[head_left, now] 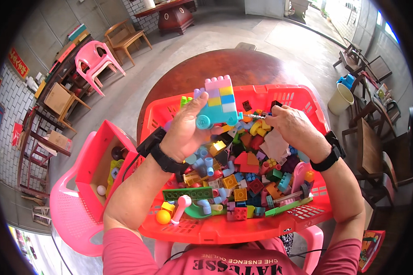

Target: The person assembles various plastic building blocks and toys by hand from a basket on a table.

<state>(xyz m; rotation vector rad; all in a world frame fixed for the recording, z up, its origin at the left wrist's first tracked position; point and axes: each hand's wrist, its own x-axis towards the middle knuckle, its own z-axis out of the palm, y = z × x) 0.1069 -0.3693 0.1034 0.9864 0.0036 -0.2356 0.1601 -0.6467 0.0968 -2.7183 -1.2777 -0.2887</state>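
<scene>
My left hand [188, 123] is closed around a toy block car [219, 103], raised over the far side of a red plastic basket [225, 233]. The car has a teal base with a round wheel, and stacked bricks in pink, yellow, blue, white and lilac. Between the car's right end and my right hand [294, 124] runs a short, thin silver piece [254, 116] with a ribbed look. Its far tip touches or nearly touches the car. My right fingers pinch its other end, which they partly hide. Beneath both hands, many loose coloured bricks [247, 164] fill the basket.
The basket rests on a round brown table [188, 68]. At the left, a red box [96, 176] with toys stands on a pink chair [71, 220]. An orange ball [163, 217] and a pink stick piece [181, 210] lie at the basket's near left. A cream bucket [340, 99] stands at the right.
</scene>
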